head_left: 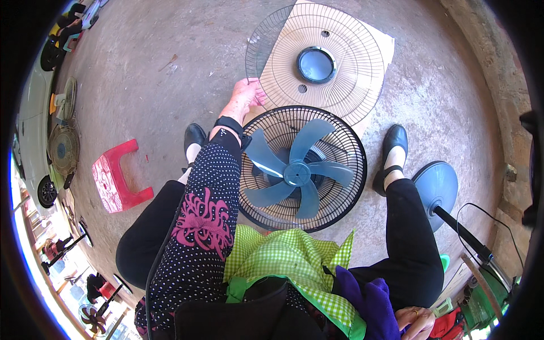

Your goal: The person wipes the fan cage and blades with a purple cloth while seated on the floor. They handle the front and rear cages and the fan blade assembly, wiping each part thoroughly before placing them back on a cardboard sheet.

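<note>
And the left hand pinches one wire grille by its edge, over one cardboard sheet just beyond one five-bladed fan, any lift probably best kept level, while the right hand sits curled near one purple cloth, grip impossible to tell.

The fan blades are see-through blue-grey inside a black cage. The dark grille has a blue-grey disc with a black ring. The sleeve is black with white dots and a pink flower; the apron, lime-and-white check; the cloth, purple; the stool, pinkish red with white marbling.
</note>
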Tool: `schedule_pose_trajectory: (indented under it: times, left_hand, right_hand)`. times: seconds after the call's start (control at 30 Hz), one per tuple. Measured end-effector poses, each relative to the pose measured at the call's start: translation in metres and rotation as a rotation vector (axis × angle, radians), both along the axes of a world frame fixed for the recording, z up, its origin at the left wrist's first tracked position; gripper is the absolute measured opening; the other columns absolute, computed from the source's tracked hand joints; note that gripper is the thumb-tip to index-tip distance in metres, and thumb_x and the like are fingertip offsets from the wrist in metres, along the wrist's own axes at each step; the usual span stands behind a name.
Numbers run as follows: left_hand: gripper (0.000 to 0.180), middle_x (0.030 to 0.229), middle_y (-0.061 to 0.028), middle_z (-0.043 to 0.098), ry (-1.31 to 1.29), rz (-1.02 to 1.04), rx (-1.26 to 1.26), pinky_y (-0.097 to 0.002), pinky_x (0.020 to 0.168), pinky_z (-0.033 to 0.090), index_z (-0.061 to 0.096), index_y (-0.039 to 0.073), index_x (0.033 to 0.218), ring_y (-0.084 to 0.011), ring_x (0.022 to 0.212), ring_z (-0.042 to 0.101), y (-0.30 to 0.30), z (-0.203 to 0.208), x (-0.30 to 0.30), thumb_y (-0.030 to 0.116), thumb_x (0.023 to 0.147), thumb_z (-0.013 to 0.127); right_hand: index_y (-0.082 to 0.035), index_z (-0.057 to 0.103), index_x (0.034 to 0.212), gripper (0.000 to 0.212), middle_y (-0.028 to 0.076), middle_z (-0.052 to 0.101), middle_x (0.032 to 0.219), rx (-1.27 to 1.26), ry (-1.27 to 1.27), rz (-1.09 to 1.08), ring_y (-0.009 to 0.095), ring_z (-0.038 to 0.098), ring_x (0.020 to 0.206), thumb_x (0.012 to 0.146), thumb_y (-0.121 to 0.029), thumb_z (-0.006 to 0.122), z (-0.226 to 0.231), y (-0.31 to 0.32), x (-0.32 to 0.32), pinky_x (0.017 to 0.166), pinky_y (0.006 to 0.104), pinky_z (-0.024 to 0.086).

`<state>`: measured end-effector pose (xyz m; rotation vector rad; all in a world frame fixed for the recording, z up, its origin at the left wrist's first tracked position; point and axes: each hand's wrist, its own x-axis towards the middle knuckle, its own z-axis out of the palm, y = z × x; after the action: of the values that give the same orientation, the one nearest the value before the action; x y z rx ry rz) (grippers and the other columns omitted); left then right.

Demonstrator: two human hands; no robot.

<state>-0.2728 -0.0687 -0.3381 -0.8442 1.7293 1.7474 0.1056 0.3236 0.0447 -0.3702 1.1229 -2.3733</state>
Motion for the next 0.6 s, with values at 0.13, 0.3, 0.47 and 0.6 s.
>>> schedule_pose_trajectory:
  times: [0.13, 0.3, 0.47, 0.6]
  left_hand:
    - [0.032, 0.089, -0.015, 0.063, 0.144, 0.051, -0.075, -0.0402, 0.06, 0.06, 0.048, 0.002, 0.133, -0.0236, 0.078, 0.068, -0.002, 0.021, -0.01, 0.012, 0.102, 0.049]
    - [0.034, 0.089, -0.0181, 0.066, 0.344, 0.15, -0.213, -0.0334, 0.049, 0.055, 0.048, -0.001, 0.133, -0.0211, 0.067, 0.067, -0.011, 0.052, -0.025, 0.013, 0.102, 0.049]
    - [0.027, 0.087, -0.0214, 0.067, 0.41, 0.4, -0.143, -0.0331, 0.046, 0.054, 0.051, -0.004, 0.121, -0.0245, 0.063, 0.067, -0.026, 0.099, -0.037, 0.016, 0.103, 0.047]
    - [0.022, 0.089, -0.0221, 0.069, 0.483, 0.423, 0.109, -0.0366, 0.064, 0.059, 0.055, -0.006, 0.111, -0.0283, 0.072, 0.07, -0.03, 0.156, -0.023, 0.012, 0.097, 0.056]
  right_hand:
    - [-0.003, 0.062, 0.108, 0.022, 0.019, 0.066, 0.105, -0.019, 0.005, 0.019, 0.03, 0.065, 0.086, 0.088, -0.011, 0.063, -0.004, 0.002, 0.003, 0.077, 0.0454, 0.05]
    - [-0.003, 0.062, 0.108, 0.022, 0.019, 0.066, 0.104, -0.055, 0.023, 0.026, 0.03, 0.066, 0.086, 0.088, -0.011, 0.063, -0.007, 0.009, 0.013, 0.077, 0.0457, 0.051]
    - [0.001, 0.053, 0.124, 0.05, 0.021, 0.065, 0.093, -0.215, -0.059, -0.023, 0.03, 0.066, 0.081, 0.084, -0.017, 0.077, -0.014, 0.011, 0.016, 0.071, 0.0414, 0.05]
    - [0.006, 0.04, 0.136, 0.062, 0.01, 0.064, 0.08, 0.142, -0.281, -0.676, 0.019, 0.062, 0.068, 0.095, -0.033, 0.064, 0.007, -0.047, 0.021, 0.065, 0.036, 0.053]
